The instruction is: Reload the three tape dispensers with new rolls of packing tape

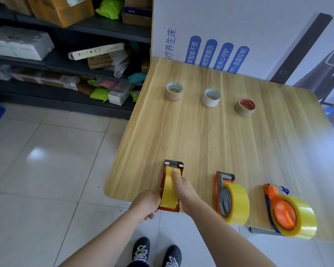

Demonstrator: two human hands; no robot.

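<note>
Last of three, by my read. The middle dispenser (221,189) and the right dispenser (281,209) both sit at the near edge of the table (201,141) with full yellow tape on them. The three empty cores (174,91) are lined up well apart at the far side. Work is on the red dispenser (163,182) at the near left corner, partly overhanging the edge. Its yellow roll (169,189) looks seated in the frame. The left hand (147,205) has its fingers curled round the dispenser's left rear side, bracing it. The right hand (183,189) lays one finger straight along the top of the tape, tip just short of the cutter end (175,163). Its other fingers are hidden under the hand, so I can't tell if they grip the frame. I'd call this step feeding the tape end forward to the cutter. I can't see whether the free end has reached the roller or blade; it's too small to tell. The next move needs the left hand's brace kept firm. The finger should push the tape flat and centred through the front and stay clear of the teeth. Risks: the tape folding onto itself, or the dispenser tipping off the edge.
</note>
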